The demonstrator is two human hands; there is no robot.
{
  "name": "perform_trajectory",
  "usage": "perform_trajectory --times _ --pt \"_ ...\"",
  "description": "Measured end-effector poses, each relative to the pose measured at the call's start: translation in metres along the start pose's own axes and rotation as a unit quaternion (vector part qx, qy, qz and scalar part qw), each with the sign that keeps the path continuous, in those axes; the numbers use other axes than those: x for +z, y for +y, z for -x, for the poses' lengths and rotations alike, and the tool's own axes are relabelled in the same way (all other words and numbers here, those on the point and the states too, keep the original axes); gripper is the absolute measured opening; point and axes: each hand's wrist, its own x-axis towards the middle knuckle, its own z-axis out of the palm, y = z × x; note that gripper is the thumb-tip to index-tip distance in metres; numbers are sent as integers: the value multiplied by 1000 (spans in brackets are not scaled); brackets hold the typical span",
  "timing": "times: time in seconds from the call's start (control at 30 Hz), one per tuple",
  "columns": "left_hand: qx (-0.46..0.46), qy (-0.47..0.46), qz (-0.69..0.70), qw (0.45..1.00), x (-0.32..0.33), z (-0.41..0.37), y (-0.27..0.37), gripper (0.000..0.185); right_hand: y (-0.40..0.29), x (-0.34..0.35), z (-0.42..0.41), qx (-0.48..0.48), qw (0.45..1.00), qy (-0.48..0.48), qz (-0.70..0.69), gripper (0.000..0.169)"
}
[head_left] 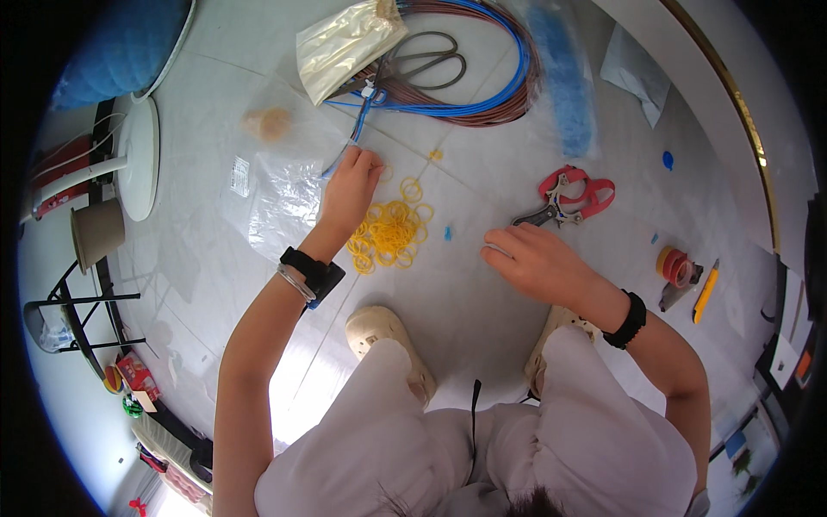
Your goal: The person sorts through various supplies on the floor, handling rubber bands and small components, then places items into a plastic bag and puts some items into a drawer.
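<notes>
My left hand (352,187) is over the floor with its fingertips drawn together. A pale rubber band (386,173) shows right by the fingertips; whether they grip it is unclear. A thin blue and brown cable end (360,123) runs down to this hand and passes behind it. Below the fingers lies a loose pile of yellow rubber bands (391,234). My right hand (539,262) hovers right of the pile, fingers curled and slightly apart, with nothing visible between them. Just beyond it is a plier-type tool with red handles (591,197).
Beyond lie coiled blue and brown cables (517,97), dark-handled scissors (446,70) and a cream plastic bag (345,48). A clear plastic bag (284,207) is left of my left hand. Tape rolls (675,266) and a yellow utility knife (706,291) lie right. A round white base (141,158) stands left.
</notes>
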Motion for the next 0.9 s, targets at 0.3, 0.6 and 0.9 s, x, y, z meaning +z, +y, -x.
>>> perform_trajectory --times 0.3,0.6,0.9 --pt "13 -15 64 998 -2 14 32 7 3 2 -8 111 975 46 -185 16" --pt "87 -47 245 964 -9 39 116 16 -2 -7 -27 321 818 -23 -477 21" --pt "-45 3 160 986 4 23 49 23 6 -2 -13 333 836 53 -433 10"
